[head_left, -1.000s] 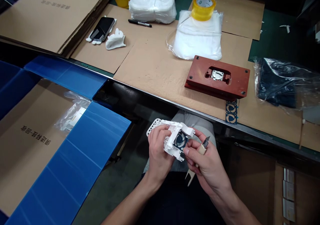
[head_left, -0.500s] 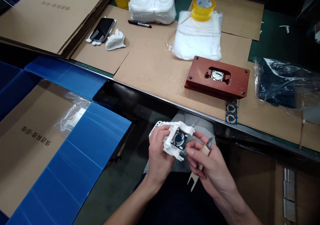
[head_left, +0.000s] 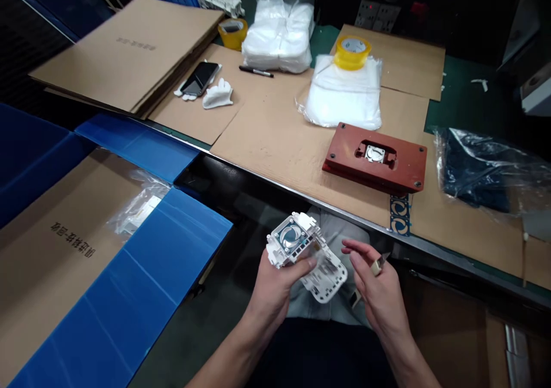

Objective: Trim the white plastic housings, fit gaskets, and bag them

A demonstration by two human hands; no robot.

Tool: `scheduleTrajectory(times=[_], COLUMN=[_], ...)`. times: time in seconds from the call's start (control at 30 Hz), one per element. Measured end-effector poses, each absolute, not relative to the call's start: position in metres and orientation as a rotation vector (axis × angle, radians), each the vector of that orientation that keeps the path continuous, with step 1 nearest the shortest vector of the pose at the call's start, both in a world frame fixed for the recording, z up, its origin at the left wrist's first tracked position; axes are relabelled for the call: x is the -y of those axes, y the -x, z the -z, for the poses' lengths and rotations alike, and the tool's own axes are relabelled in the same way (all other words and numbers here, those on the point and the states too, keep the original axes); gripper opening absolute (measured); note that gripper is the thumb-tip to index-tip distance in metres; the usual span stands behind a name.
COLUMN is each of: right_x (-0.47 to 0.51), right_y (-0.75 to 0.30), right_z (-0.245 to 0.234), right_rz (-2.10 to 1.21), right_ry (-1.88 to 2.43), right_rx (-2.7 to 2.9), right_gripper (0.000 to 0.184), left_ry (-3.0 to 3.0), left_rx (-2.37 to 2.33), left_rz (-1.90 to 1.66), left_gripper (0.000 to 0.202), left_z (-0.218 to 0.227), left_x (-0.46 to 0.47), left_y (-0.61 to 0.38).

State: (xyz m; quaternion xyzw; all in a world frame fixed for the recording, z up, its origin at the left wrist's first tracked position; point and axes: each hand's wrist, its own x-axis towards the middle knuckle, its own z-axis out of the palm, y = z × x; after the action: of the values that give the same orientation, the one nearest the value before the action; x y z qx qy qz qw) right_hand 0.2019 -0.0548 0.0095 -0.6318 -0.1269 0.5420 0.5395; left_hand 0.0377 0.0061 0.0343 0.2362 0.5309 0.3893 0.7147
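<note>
My left hand (head_left: 275, 282) grips a white plastic part (head_left: 307, 253) over my lap, below the table edge. A round blue-grey label (head_left: 291, 236) sits on its upper face. My right hand (head_left: 379, 284) is just right of the part, not touching it, fingers partly spread, with a small beige-handled knife (head_left: 377, 264) tucked between them, blade pointing up and right. On the table above stands a red-brown fixture block (head_left: 407, 161) with a metal insert in its recess. A strip of blue labels (head_left: 400, 216) hangs over the table edge below it.
Bags of white material (head_left: 344, 98), two yellow tape rolls (head_left: 353, 52), a black pen (head_left: 256, 71), a phone (head_left: 200, 78) and white gloves (head_left: 218, 95) lie on cardboard sheets. A blue bin with cardboard (head_left: 64, 244) stands left. A dark plastic bag (head_left: 486, 161) lies right.
My left hand has turned the white part over, so its long perforated end now points toward my right hand. My right hand has let go of the part and drawn back. The view has tilted up.
</note>
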Motion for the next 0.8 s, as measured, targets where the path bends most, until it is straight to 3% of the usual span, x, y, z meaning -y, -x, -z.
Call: scheduleTrajectory(times=[0.13,0.3,0.47,0.6,0.8], right_x=[0.060,0.033,-0.022,-0.055,-0.080], right_y=[-0.206,-0.234,-0.325,-0.392,-0.400], right_z=[-0.013,-0.042,-0.100,-0.138,-0.166], right_rz=[-1.467,-1.445,-0.859,-0.386,-0.337], right_ry=[1.335,1.278,1.480,1.793,2.063], right_rx=[0.232,0.166,0.549,0.951,1.431], right_gripper=[0.058,0.060,0.081,0.080,0.075], left_ry=[-0.243,-0.289,-0.561,-0.707,-0.693], left_rx=[-1.075,-0.800,-0.891,-1.078,-1.305], left_rz=[-0.910,-0.907,-0.807,-0.796,-0.840], left_gripper=[0.043,0.045,0.053,0.054,0.058], left_z=[-0.041,-0.047,-0.042,-0.022,0.003], left_x=[-0.011,-0.027,-0.040,-0.039,-0.033], left_y=[-0.049,-0.072,-0.072,-0.037,0.008])
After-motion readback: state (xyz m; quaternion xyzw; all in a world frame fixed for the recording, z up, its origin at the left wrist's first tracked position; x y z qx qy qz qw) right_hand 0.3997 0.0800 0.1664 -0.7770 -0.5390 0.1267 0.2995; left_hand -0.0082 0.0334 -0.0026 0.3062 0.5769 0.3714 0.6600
